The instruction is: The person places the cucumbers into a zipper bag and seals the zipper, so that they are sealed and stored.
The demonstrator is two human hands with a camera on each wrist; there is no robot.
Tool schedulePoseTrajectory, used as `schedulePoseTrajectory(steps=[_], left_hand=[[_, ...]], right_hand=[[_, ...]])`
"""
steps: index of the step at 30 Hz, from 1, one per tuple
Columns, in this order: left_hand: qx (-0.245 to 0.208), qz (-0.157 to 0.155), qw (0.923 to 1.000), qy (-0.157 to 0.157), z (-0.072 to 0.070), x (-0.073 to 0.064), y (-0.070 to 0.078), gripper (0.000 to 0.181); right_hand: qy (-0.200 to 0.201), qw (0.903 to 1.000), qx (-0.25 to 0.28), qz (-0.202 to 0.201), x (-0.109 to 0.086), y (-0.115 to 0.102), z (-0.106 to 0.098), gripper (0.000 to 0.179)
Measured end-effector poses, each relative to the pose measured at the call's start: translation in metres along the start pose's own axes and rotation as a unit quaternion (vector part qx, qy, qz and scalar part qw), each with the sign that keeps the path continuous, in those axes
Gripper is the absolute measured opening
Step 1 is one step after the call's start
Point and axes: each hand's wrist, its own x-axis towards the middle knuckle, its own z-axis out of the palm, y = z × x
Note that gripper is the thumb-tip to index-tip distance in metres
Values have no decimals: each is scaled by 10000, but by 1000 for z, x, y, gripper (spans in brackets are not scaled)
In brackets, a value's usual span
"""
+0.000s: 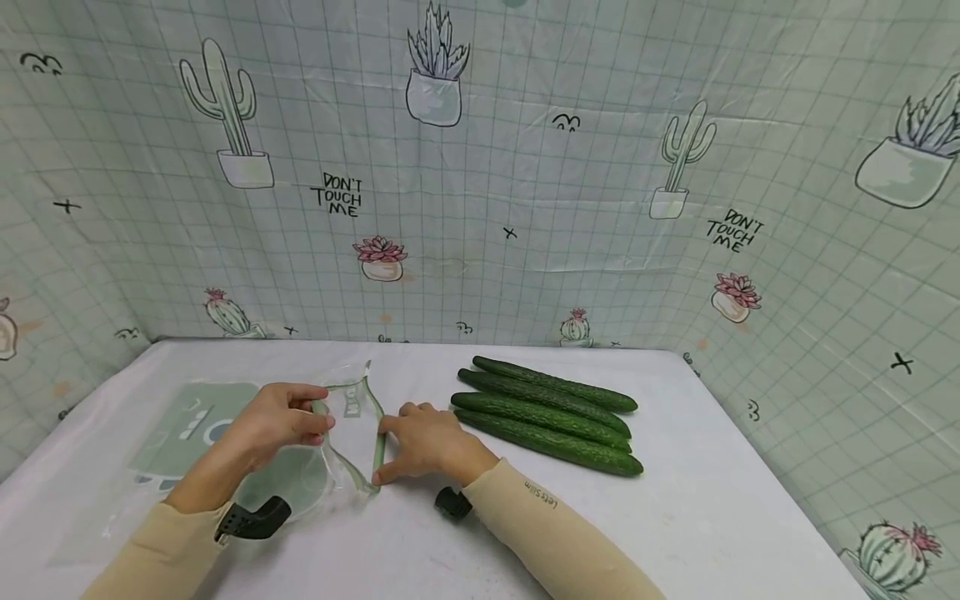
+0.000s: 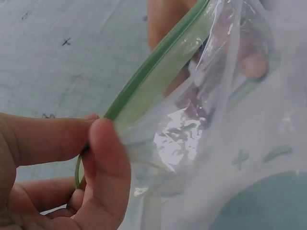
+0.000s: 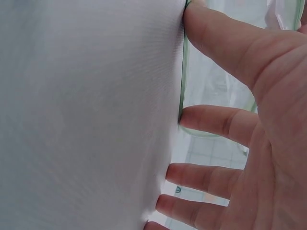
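Observation:
A clear zip bag (image 1: pixel 198 429) with a green print lies flat on the white table, its green-edged mouth spread apart toward the right. My left hand (image 1: pixel 279 421) pinches one green edge of the mouth between thumb and fingers; the left wrist view shows the green zip strip (image 2: pixel 139 76) running up from that pinch. On the opposite edge rests my right hand (image 1: pixel 431 442). In the right wrist view its thumb and index fingertips touch the green rim (image 3: pixel 183 72) against the table, and the other fingers are extended and spread.
Several long dark green cucumbers (image 1: pixel 551 421) lie side by side to the right of my right hand. Behind the white table (image 1: pixel 600 533) hangs a checked cloth (image 1: pixel 510 183) printed with potted cacti, and it continues along both sides.

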Motion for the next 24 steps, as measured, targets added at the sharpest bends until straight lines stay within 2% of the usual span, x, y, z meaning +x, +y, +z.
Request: schedulePoseTrajectory(steps=[6,10,14,24], left_hand=[[231,20,9997,60,15,3,-5,62],[479,202,9986,-17,20,4,-9,58],[606,383,9971,-244,20,3,-11,56],[357,196,9955,-859,17,6,-18,67]], right_hand=[[12,10000,-15,-3,0,1,0,67],[-21,10000,15,-5,0,1,-1,66],[-26,10000,43,9,0,1,-1,66],[-8,10000,58,12,-1,0,0,68]])
